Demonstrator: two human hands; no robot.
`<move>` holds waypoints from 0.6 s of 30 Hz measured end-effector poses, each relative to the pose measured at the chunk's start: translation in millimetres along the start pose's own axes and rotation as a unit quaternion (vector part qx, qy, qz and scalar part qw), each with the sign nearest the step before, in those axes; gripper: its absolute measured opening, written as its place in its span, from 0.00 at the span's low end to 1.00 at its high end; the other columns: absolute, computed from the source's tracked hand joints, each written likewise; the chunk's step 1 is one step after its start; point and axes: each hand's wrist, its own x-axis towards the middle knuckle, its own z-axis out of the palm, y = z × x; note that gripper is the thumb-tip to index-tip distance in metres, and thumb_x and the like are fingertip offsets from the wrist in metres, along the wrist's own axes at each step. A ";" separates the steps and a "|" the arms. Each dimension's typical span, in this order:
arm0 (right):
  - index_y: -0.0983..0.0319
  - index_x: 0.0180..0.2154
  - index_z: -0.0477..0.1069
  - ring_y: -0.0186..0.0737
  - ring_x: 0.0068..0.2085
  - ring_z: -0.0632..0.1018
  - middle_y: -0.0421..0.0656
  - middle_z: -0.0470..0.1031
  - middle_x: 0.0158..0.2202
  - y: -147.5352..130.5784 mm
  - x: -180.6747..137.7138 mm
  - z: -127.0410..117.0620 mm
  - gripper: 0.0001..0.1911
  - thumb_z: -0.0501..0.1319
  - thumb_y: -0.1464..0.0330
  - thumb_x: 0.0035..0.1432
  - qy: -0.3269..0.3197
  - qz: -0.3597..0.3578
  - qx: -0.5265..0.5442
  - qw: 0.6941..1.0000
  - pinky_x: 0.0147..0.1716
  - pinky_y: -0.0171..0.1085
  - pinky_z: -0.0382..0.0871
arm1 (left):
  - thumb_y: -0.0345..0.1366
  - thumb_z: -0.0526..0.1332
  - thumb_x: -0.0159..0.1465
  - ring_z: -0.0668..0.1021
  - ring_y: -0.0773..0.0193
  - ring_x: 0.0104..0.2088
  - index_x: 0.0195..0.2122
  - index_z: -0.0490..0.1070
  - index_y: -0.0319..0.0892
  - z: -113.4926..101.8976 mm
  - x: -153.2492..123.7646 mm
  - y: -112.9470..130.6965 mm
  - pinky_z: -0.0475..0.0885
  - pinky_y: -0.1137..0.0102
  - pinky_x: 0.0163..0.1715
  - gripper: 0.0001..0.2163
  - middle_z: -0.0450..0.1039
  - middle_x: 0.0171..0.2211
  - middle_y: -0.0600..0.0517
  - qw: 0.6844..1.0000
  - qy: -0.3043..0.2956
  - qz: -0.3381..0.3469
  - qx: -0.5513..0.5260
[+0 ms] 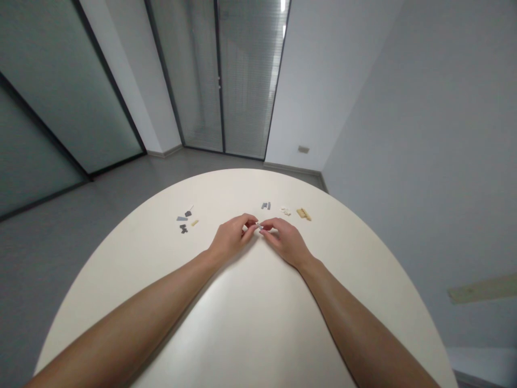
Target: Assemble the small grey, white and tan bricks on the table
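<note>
My left hand (231,237) and my right hand (285,242) meet at the fingertips near the middle of the table. Between them is a tiny white plastic piece (257,224), pinched by the fingers of both hands and partly hidden by them. Beyond my right hand lie a grey building piece (265,206), small white pieces (286,211) and tan pieces (304,214). Left of my left hand, a small dark grey piece (183,228), a pale grey piece (181,218) and a small tan piece (195,222) lie apart from each other.
A round cream table (246,188) fills the lower view, and my forearms rest across it. Beyond its edge are a grey floor (121,188), glass partitions with blinds (250,81) and a pale wall (404,108).
</note>
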 end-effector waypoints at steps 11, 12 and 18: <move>0.57 0.44 0.72 0.41 0.42 0.78 0.42 0.79 0.40 -2.0 -0.2 -0.9 0.07 0.62 0.66 0.64 0.002 0.000 -0.001 1.000 0.44 0.40 0.70 | 0.38 0.57 0.68 0.80 0.64 0.38 0.44 0.75 0.48 0.3 0.3 -1.0 0.74 0.71 0.35 0.08 0.81 0.40 0.54 1.000 -0.007 0.012 -0.015; 0.57 0.44 0.72 0.41 0.42 0.78 0.43 0.79 0.40 -1.9 -0.2 -0.9 0.07 0.62 0.66 0.64 0.002 -0.001 0.000 1.000 0.44 0.40 0.70 | 0.38 0.58 0.68 0.81 0.64 0.38 0.44 0.75 0.48 0.7 0.3 -1.9 0.74 0.71 0.35 0.08 0.81 0.40 0.54 1.000 -0.006 0.013 -0.017; 0.57 0.45 0.72 0.40 0.42 0.78 0.42 0.79 0.41 -1.1 -0.1 -0.9 0.07 0.62 0.67 0.64 0.002 -0.010 0.005 1.000 0.45 0.40 0.70 | 0.37 0.58 0.68 0.81 0.64 0.39 0.44 0.75 0.47 0.7 0.0 -3.7 0.74 0.70 0.36 0.08 0.82 0.41 0.54 1.000 -0.006 0.018 -0.020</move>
